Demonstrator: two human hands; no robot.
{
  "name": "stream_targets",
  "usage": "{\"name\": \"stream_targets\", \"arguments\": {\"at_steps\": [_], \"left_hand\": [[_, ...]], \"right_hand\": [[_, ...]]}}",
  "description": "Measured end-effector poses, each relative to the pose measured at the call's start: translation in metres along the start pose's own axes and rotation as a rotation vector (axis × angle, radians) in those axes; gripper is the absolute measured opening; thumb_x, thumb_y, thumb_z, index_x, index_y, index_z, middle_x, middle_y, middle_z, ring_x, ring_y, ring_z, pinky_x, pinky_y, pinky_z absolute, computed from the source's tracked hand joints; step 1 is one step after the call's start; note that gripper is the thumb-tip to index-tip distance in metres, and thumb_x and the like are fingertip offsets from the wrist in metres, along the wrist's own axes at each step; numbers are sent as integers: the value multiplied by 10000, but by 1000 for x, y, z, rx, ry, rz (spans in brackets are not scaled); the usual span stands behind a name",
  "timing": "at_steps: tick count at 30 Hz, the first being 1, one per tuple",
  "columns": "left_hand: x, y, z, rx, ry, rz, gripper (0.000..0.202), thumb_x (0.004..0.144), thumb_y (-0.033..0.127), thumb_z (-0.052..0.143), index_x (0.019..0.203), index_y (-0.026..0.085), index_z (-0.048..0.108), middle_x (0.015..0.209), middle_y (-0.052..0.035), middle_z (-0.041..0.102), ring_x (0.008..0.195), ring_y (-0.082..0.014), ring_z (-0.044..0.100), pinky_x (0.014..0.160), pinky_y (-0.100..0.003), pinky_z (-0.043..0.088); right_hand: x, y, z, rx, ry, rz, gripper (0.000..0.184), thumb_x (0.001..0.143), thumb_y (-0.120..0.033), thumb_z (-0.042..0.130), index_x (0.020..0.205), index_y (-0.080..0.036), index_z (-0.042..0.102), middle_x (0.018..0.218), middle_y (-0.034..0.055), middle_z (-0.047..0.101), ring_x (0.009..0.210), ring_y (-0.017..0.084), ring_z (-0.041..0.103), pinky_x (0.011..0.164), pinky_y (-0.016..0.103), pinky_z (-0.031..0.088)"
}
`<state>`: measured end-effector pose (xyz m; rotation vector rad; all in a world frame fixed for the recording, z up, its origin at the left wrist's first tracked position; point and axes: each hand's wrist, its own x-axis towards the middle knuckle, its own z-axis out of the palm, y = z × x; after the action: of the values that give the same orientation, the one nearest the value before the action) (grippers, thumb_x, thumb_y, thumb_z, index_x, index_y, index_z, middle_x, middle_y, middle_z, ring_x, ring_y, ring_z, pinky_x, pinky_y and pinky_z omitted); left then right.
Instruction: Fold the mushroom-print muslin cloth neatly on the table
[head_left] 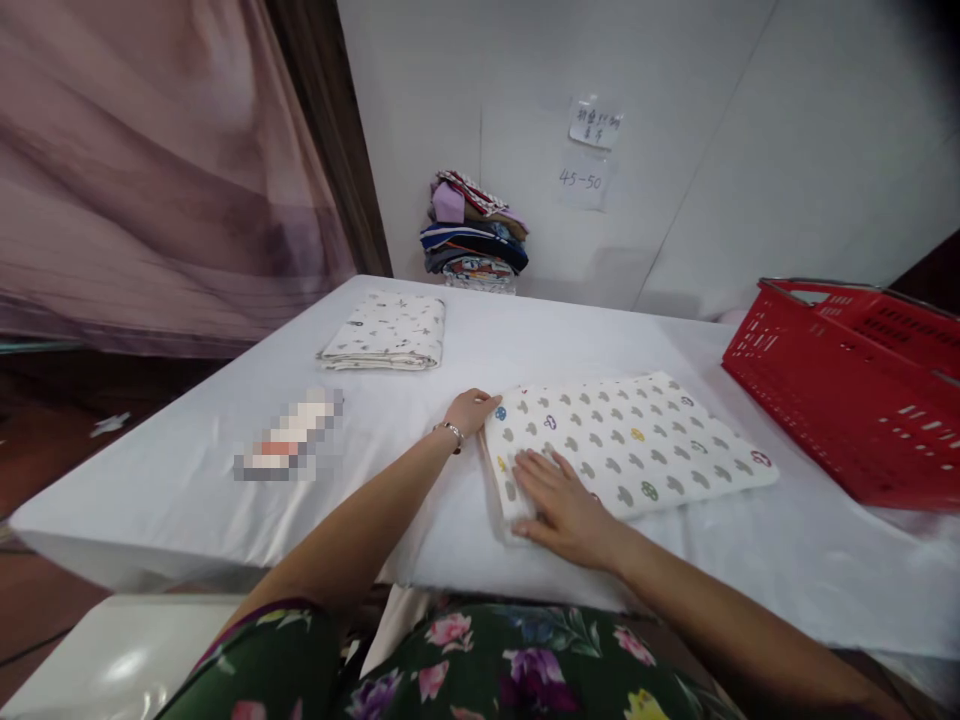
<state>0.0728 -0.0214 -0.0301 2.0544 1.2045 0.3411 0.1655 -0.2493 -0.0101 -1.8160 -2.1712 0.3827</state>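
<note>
A folded white cloth with a mushroom print [637, 440] lies on the white table [525, 340] in front of me. My right hand [559, 498] rests flat on its near left corner, fingers stretched out. My left hand [471, 410], a bracelet at the wrist, curls its fingers on the cloth's far left edge; whether it grips the edge is unclear.
A second folded white patterned cloth [386, 331] lies further back on the left. A red plastic basket [855, 375] stands at the right. A pile of folded coloured fabrics [472, 235] sits against the back wall. A small blurred object [289, 437] lies on the table's left.
</note>
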Motion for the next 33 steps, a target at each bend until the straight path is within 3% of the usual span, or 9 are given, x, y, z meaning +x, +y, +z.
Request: {"name": "stream_targets", "arguments": {"at_steps": [3,6,14,16,19,23,28,31,33], "left_hand": [[-2,8,-2,85,-2,6,330,729,436,569,938,187,628,944,-59,682,869,-193,612,721,-254,438],[-8,15,-2,176,28,9,336,730,378,559,1003,188,609,987,-78,670,923,-220,597,758,-284,429],[-9,17,-4,290,92,-14,551,703,403,555,1193,156,503,1276,-163,490,1145,-276,489,879,-326,407],[-2,16,-7,302,55,-37,548,680,411,570,1152,135,529,1216,-179,536,1089,-285,531,828,-325,432],[12,18,-12,318,-52,-41,379,659,410,582,916,135,629,940,-147,661,879,-267,620,700,-304,456],[23,26,-16,352,-119,15,211,639,364,592,682,160,622,784,-110,670,823,-264,623,643,-290,447],[31,32,-35,332,-103,65,267,692,377,538,815,153,612,839,-95,663,804,-221,619,635,-261,447],[48,25,-58,323,-45,38,323,702,398,528,885,143,604,867,-94,658,815,-219,617,663,-264,453],[62,13,-72,347,21,9,322,684,387,548,877,137,607,875,-104,657,856,-245,613,698,-284,455]], "right_hand": [[-3,-18,25,-26,-6,-60,789,818,-614,431,1443,-191,201,1481,118,217,1375,263,129,1110,497,71],[-3,-17,39,-63,4,-71,799,822,-608,424,1444,-164,194,1485,132,193,1375,273,115,1109,511,69],[-4,-19,37,-55,6,-46,756,841,-598,396,1440,-178,208,1491,123,177,1378,263,108,1108,505,62],[-6,-21,29,-31,19,-47,741,845,-605,379,1435,-185,224,1485,115,203,1375,258,127,1105,510,64],[-17,-14,14,-36,116,18,708,844,-600,391,1417,-202,270,1472,101,252,1369,242,164,1106,501,67],[-49,32,-5,-146,325,286,567,872,-496,408,1365,-218,372,1441,90,330,1355,245,212,1092,509,107],[-109,124,-37,-322,574,794,481,853,-355,441,1284,-143,474,1396,146,390,1316,282,291,1060,502,208],[-135,165,-53,-308,615,1017,499,832,-345,462,1260,-90,490,1350,177,436,1277,283,353,1036,433,287],[-143,180,-59,-162,597,1126,524,835,-382,456,1273,-95,479,1276,160,514,1186,259,464,982,373,364]]}}
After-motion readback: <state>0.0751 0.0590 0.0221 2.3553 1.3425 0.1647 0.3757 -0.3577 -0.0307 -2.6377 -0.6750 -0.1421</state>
